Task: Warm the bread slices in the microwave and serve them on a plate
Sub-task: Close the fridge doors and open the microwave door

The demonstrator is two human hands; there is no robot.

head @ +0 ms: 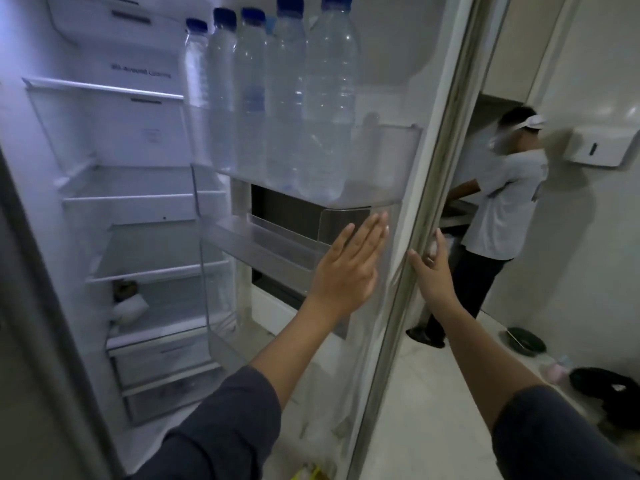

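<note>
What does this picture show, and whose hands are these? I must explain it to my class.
There is no machine here. A person wears a camera on the head, so this single picture looks forward and down along their own arms. They face a fridge that stands open. The left hand lies flat on the inside of the fridge door; the right hand holds that door's edge. Water bottles stand in the door shelf. Another person works beyond.

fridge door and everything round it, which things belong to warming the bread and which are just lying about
In the job: fridge door, left hand flat on its inside, right hand at its edge.
Just lying about: water bottles, wall dispenser, black bag.
</note>
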